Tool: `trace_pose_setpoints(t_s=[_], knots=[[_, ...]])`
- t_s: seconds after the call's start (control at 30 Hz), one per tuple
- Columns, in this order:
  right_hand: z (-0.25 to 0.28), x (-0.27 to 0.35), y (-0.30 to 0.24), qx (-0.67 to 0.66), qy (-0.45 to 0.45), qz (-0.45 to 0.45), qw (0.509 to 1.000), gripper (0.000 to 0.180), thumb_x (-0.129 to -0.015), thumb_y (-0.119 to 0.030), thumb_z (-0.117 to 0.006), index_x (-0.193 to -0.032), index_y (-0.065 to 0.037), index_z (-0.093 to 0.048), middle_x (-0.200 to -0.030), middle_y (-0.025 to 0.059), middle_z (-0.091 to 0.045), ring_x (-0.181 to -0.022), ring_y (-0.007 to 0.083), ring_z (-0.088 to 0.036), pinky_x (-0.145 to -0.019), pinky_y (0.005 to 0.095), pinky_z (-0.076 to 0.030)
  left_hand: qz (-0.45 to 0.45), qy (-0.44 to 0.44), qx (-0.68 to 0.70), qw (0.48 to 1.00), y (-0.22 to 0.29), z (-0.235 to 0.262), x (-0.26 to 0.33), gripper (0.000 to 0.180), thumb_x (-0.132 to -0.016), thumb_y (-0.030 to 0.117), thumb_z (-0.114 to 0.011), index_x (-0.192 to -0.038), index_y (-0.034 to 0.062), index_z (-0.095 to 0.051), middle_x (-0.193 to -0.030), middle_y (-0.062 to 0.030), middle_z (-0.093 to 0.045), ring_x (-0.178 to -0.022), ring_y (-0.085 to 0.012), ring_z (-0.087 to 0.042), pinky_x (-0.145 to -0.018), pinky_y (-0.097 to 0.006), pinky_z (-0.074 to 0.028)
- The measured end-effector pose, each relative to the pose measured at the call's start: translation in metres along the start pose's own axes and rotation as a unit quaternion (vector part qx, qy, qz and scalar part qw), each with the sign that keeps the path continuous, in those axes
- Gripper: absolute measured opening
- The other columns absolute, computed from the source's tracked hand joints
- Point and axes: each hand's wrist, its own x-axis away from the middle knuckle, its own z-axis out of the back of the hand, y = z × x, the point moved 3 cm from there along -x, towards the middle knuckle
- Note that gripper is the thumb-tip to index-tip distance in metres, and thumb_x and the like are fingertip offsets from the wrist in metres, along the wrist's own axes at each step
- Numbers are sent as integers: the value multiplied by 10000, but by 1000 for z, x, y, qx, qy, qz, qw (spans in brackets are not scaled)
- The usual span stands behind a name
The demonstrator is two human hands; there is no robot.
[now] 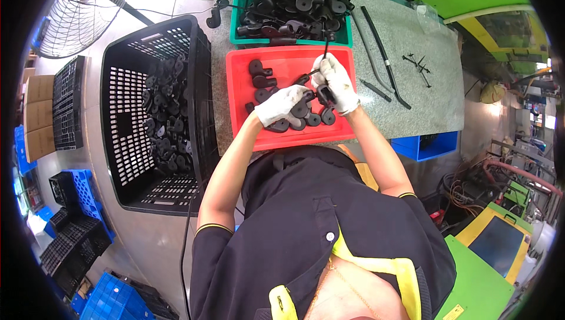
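Observation:
Both my hands wear white gloves and work over a red tray point(232, 93) holding several black plastic parts point(259, 73) with round, disc-like ends. My left hand point(282, 106) is closed on a black plastic part point(301, 109) near the middle of the tray. Close beside it, my right hand point(336, 84) pinches a thin black stick point(326, 46) that points away from me. A second dark piece point(303, 79) juts out left of those fingers, and another black part point(325, 94) shows under the right hand. The fingers partly hide where these pieces meet.
A green tray point(235, 22) heaped with black parts stands behind the red one. Bent black rods point(382, 55) and a branching black piece point(419, 67) lie on the grey table point(438, 102). At left is a black crate point(123, 193) of parts; a blue bin point(426, 146) sits right.

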Motion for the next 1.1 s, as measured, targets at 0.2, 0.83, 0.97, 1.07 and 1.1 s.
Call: trace_pose_setpoints(t_s=[0.2,0.83,0.97,1.07,1.1], knots=[[-1,-8,23,268,33,14,963,135,-960,-174,-475,-909,-57,-521,-680,-47,-439,-605,35,-395,-551,202,-358,62,14,103,993,22,-8,-2,594,-806,245,-703,-1285,-1,-451,-1294,-146,-456,-1150,-220,-468,-927,-350,-434],[-9,0,0,-9,156,100,983,184,-982,-227,-464,-879,-76,-483,-634,-38,-388,-562,35,-357,-507,199,-315,-33,272,-397,876,43,-41,-2,517,-613,209,-729,-1076,99,-528,-994,-160,-467,-901,-342,-536,-817,-408,-473],[21,6,1,-192,139,50,970,183,-982,-236,-466,-882,-82,-461,-611,-35,-343,-517,65,-331,-470,212,-283,-63,209,-366,905,37,-44,-3,500,-609,177,-709,-1069,72,-543,-963,-146,-488,-882,-297,-545,-789,-383,-477],[34,24,-15,-215,145,51,964,206,-984,-258,-463,-879,-81,-464,-594,-41,-320,-494,61,-301,-442,227,-258,103,129,43,985,23,-49,-6,403,-689,57,-638,-1073,-12,-543,-887,-95,-591,-717,-155,-600,-607,-293,-490],[33,29,-19,-199,116,76,970,228,-986,-285,-459,-879,-84,-466,-584,-47,-292,-479,60,-268,-423,232,-230,112,110,70,985,23,-53,-8,381,-718,32,-603,-1090,-13,-531,-870,-96,-589,-692,-156,-597,-567,-281,-488]])
